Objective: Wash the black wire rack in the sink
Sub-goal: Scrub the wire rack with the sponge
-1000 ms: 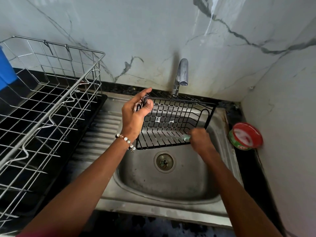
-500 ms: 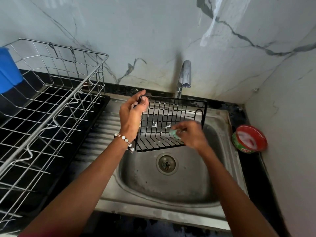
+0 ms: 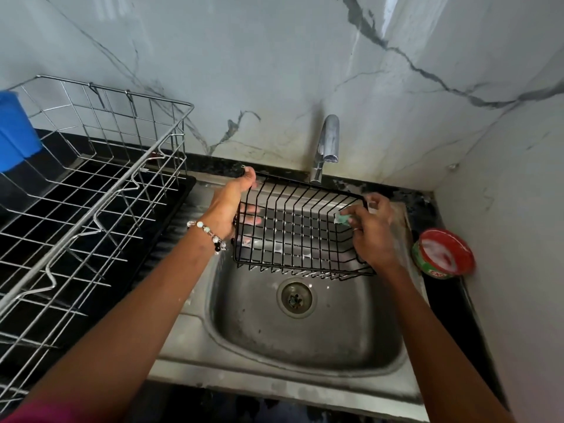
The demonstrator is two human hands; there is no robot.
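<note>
The black wire rack is held above the steel sink, over the basin and just in front of the tap, clear of the drain. The left hand grasps the rack's left end, thumb over the top rim and fingers visible through the wires. The right hand pinches a small green scrub pad against the rack's right side wall, near the upper corner. A beaded bracelet sits on the left wrist. Right of the scrubbing hand, a red tub of soap stands on the counter. Left of the gripping hand, a steel drying rack rests on a black tray.
</note>
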